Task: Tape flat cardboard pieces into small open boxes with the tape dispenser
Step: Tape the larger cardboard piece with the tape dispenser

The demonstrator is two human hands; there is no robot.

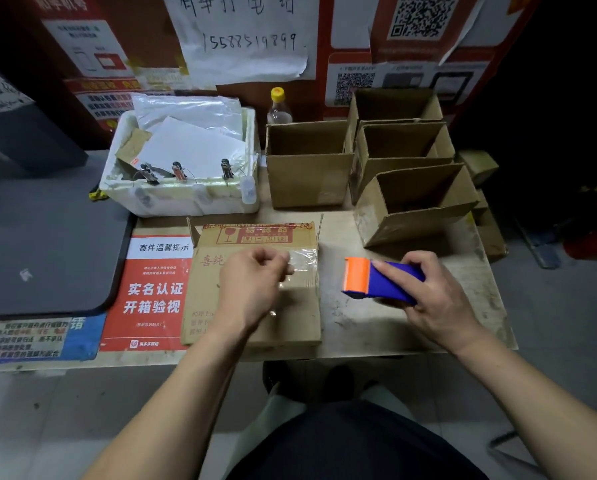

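Far left: dark mat (40, 251) on the tabletop (338, 327), blue notice (30, 341) at the front edge below it. Next along, red-and-white poster (151, 289) lying flat. Behind it, white foam bin (182, 199) holding plastic sheets and paper, three clips on its front rim. Bottle (279, 107) with yellow cap stands against the back wall, just right of the bin.

Centre: cardboard piece (255, 289) lies flat, printed side up, partly over the poster's right edge. Clear tape (302, 263) glints across its upper right part. Left hand (252, 289) hovers or rests over the middle of the piece, fingers curled, tips drawn together near the tape's edge. Whether it pinches the tape end or only presses there, cannot tell; blur hides it.

Right of centre: right hand (428, 292) grips the dispenser (380, 280), blue body, orange front, fingers wrapped round it. Dispenser sits low over bare tabletop, just beside the piece's right edge, apart from it. No strip visibly joins it to the cardboard.

Back right: four open boxes (404, 150) already made up, standing in a cluster, more cardboard stacked at the far right edge.

Judgement: taping of the current piece is in hand, a seam seemingly covered. Next move likely calls for smoothing the strip down, then turning the piece up and opening it into a box to set beside the finished ones.
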